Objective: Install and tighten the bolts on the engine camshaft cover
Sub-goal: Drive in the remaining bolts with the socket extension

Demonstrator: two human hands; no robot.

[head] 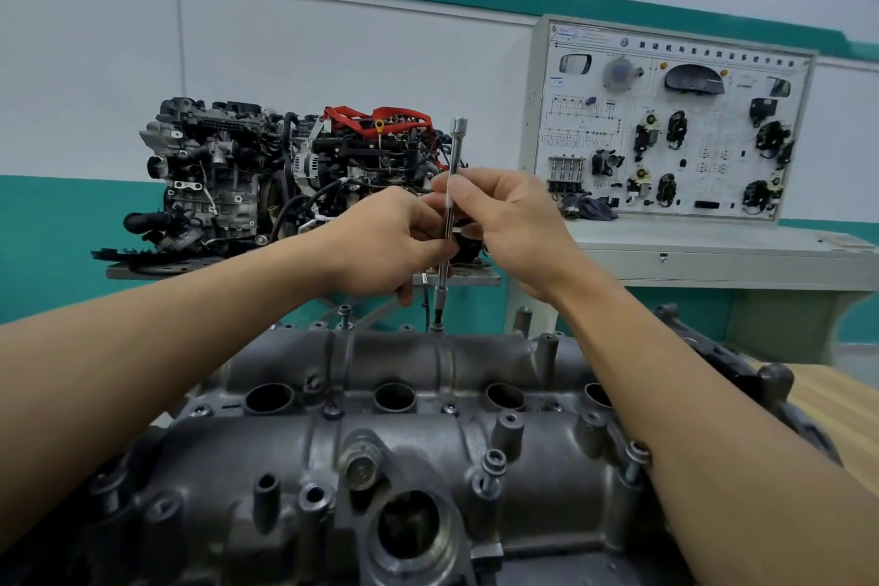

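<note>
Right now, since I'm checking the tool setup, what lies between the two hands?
In the head view, the extension bar stands nearly upright between the left hand and the right hand; both pinch it, its lower end on a far-edge bolt.

A light wooden surface (837, 409) carries the dark engine (713, 359) topped by its grey camshaft cover (428, 443), and farther back a grey surface (713, 247) holds an upright training board (666, 124) and a dark rag (590, 207).

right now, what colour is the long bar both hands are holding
Shiny silver metal; the extension bar shows best in the head view.
</note>
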